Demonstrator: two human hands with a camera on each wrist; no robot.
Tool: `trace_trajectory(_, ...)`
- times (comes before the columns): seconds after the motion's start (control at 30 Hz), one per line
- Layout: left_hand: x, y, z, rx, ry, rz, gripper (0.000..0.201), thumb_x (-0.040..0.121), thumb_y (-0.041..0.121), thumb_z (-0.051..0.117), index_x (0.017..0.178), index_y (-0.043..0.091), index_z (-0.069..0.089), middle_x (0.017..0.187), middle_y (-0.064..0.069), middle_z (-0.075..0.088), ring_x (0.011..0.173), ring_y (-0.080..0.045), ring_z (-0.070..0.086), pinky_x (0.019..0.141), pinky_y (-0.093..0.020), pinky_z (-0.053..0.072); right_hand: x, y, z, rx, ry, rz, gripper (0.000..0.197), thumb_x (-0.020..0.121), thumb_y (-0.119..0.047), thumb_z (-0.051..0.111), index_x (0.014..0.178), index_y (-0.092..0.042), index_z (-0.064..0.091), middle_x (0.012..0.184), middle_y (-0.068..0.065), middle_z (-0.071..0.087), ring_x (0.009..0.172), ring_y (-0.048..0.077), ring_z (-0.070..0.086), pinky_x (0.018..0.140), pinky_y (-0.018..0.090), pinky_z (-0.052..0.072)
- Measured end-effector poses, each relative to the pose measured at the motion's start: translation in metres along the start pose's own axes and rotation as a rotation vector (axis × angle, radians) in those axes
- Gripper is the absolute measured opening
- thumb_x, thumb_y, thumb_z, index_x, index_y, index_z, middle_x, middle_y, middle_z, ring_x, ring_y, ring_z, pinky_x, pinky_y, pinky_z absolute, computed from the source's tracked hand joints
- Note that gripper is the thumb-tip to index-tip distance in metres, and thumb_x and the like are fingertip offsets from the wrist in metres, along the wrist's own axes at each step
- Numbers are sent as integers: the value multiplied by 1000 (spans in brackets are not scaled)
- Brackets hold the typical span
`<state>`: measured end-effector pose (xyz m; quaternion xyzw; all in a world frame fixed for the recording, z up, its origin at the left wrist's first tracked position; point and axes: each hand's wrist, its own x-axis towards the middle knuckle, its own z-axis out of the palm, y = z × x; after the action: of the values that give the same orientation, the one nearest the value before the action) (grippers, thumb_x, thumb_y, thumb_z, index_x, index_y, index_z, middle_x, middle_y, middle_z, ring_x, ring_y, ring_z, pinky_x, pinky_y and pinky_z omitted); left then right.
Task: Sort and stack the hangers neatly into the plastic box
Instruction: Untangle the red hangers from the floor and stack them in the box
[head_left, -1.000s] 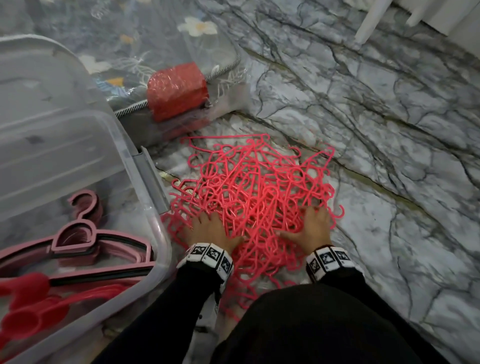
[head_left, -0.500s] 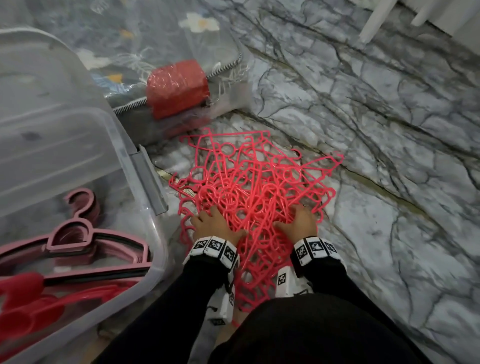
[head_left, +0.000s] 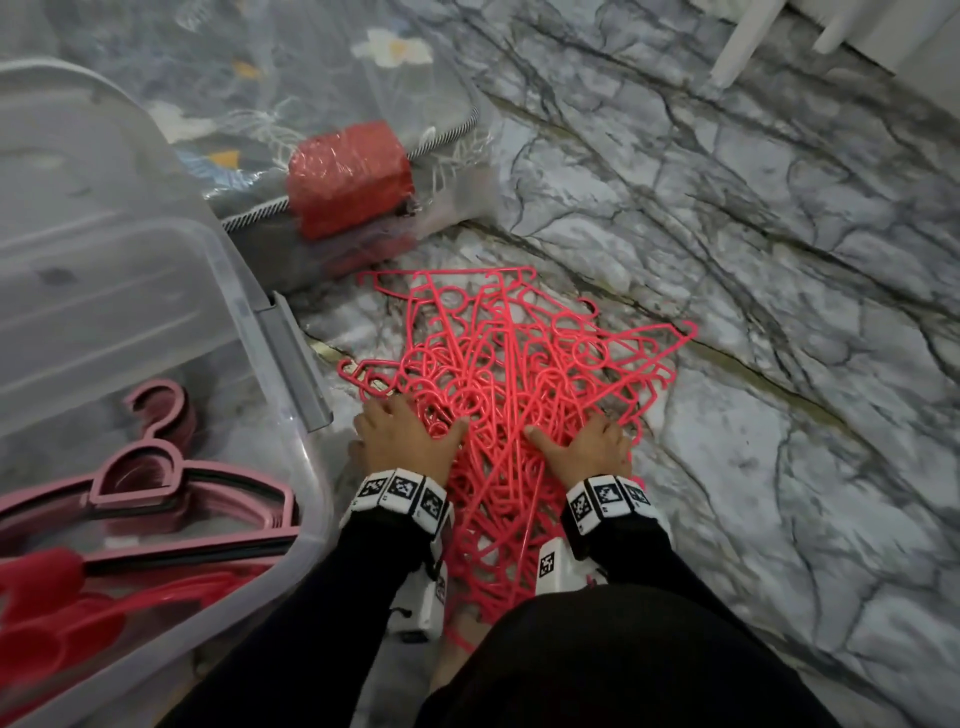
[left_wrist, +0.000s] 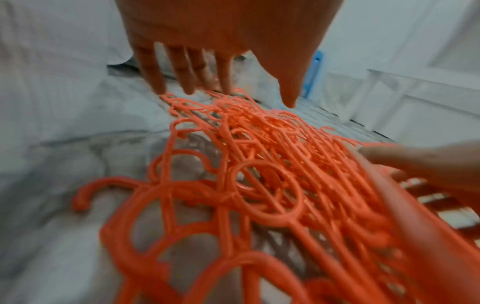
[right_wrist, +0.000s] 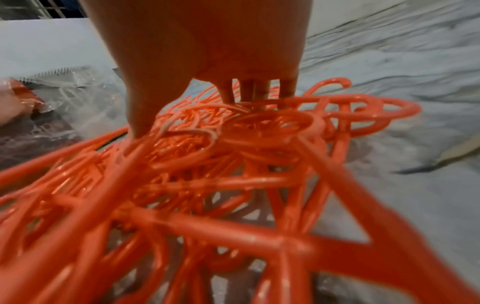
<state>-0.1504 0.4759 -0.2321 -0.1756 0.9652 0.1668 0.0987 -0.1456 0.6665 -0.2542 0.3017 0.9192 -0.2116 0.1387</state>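
Note:
A tangled pile of thin pink-red hangers (head_left: 519, 374) lies on the marble floor in front of me. My left hand (head_left: 405, 436) presses on the pile's near left side. In the left wrist view its fingers (left_wrist: 182, 78) are straight, with the tips touching the hangers (left_wrist: 259, 174). My right hand (head_left: 582, 447) presses on the near right side. Its thumb lies on top and its fingertips dip among the hangers (right_wrist: 207, 164). The clear plastic box (head_left: 317, 483) stands open at the left and holds stacked pink hangers (head_left: 156, 478) and red hangers (head_left: 78, 608).
Behind the box, a clear zip bag of bedding (head_left: 311, 78) carries a red wrapped packet (head_left: 348, 176) just beyond the pile. White furniture legs (head_left: 743, 47) stand at the far right. My dark-clothed knee (head_left: 597, 665) covers the pile's near end.
Both hands have moved closer together and squeezed the spread pile into a narrower, longer bundle. The far ends of the hangers now fan out away from me.

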Motion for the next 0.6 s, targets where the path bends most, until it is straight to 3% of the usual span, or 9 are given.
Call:
trace_trajectory(0.07,4,2,4,-117,-113,-147,114,62,86,51,143,8,28,145,-17,30,134,-33,27,105,-51,29,-1,4,-5,-3,-77,11,123,60,-79,62,147,-4,15,154,19,17,143,36,13,114,51,17)
trace_trajectory(0.17,12,2,13,-132,-222,-221,131,54,91,51,147,7,16,147,-19,28,136,-34,25,109,-49,24,-2,15,-15,-133,-266,-39,132,54,-66,78,149,-14,3,155,18,9,144,36,6,114,52,18)
trace_trajectory(0.27,16,0,21,-25,-215,-182,129,52,87,59,144,5,21,141,-19,33,132,-34,29,106,-46,30,-1,25,-18,-181,-261,-139,131,52,-56,85,149,-21,5,152,17,18,141,35,15,111,48,26)
trace_trajectory(0.4,19,-4,23,-31,-298,-164,119,53,77,69,141,9,27,137,-20,34,130,-36,32,105,-47,31,10,29,-20,-96,-156,-139,129,50,-68,78,149,-23,11,148,21,30,139,35,25,110,47,33)
trace_trajectory(0.5,14,-5,26,-85,-333,-118,115,55,71,73,141,12,26,139,-20,29,130,-38,30,105,-48,32,15,23,-17,-29,-92,-112,127,51,-72,75,147,-16,14,141,24,39,133,37,35,106,46,37)
trace_trajectory(0.6,8,-1,26,-173,-318,-97,107,63,75,61,144,13,26,146,-17,24,133,-38,25,105,-50,29,15,13,-16,-37,-39,-40,122,50,-76,71,141,-8,26,132,20,51,124,35,47,98,45,44)
